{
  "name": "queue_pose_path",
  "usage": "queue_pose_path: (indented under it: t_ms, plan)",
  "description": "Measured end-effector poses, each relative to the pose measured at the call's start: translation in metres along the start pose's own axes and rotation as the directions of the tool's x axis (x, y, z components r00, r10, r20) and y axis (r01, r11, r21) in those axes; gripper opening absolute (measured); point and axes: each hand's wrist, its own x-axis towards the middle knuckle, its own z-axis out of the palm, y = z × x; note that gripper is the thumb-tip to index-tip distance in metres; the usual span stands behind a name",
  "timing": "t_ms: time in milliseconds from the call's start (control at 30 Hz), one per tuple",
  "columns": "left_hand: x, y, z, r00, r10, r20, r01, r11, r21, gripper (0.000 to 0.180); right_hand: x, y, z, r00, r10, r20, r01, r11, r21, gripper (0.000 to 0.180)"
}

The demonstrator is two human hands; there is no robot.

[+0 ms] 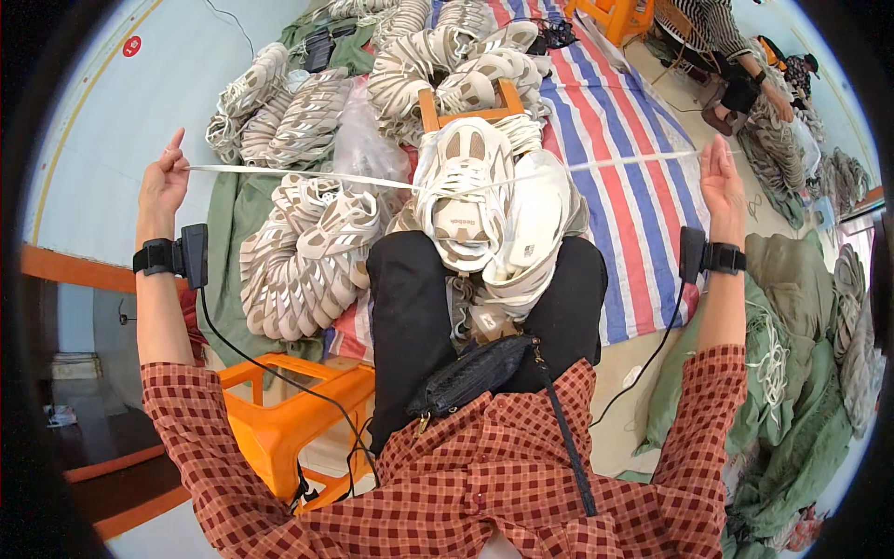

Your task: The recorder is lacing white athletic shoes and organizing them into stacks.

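Two stretches of white lace (298, 173) run out from the top shoe (466, 191), one to each side, pulled approx. straight. The L hand (166, 184), far out to the person's L, has its fingers curled shut on one lace end, w/ the index finger pointing up. The R hand (722, 182), equally far out on the R, is palm-in w/ fingers nearly straight up; the other end reaches them, but it's blurred, so can't tell if they're clamped on it. Hands are well apart, approx. level. The shoe, white & tan, sits btwn and just beyond the knees, toe toward the person, in front of an orange frame (509, 98). A 2nd shoe (531, 224) is tilted just beside it, on its R. Curved rows of similar shoes (307, 256) lie to the L, partly on green cloth (223, 210); more are piled beyond the frame. Red, white & blue striped sheeting (615, 205) covers floor to the R. An orange stool (279, 410) stands near the L thigh; a black pouch (475, 374) lies across the lap. Top R, a co-worker's hand (776, 101) is near another heap of shoes.
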Motion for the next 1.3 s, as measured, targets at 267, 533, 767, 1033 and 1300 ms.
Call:
queue_pose_path:
  t_ms: [267, 533, 767, 1033, 1300]
  plan:
    - [-0.064, -0.088, 0.056, 0.948, -0.147, 0.282, -0.020, 0.857, 0.515, 0.028, -0.062, 0.092, 0.066, 0.905, 0.284, 0.318, 0.177, 0.428, -0.886, 0.019]
    - [-0.204, -0.209, 0.152, 0.691, -0.523, 0.499, 0.106, 0.756, 0.646, 0.009, -0.125, 0.187, 0.107, 0.658, 0.572, 0.491, 0.544, 0.090, -0.834, 0.014]
    - [-0.221, -0.262, 0.172, 0.674, -0.317, 0.667, -0.088, 0.862, 0.499, 0.006, -0.129, 0.205, 0.114, 0.708, 0.531, 0.465, 0.553, -0.008, -0.833, 0.012]
    - [-0.225, -0.269, 0.170, 0.703, -0.265, 0.660, -0.172, 0.838, 0.518, 0.007, -0.134, 0.218, 0.118, 0.658, 0.477, 0.583, 0.689, -0.070, -0.721, 0.011]
    - [-0.206, -0.212, 0.146, 0.751, -0.421, 0.509, 0.046, 0.801, 0.596, 0.008, -0.160, 0.217, 0.146, 0.594, 0.339, 0.729, 0.770, 0.022, -0.638, 0.016]
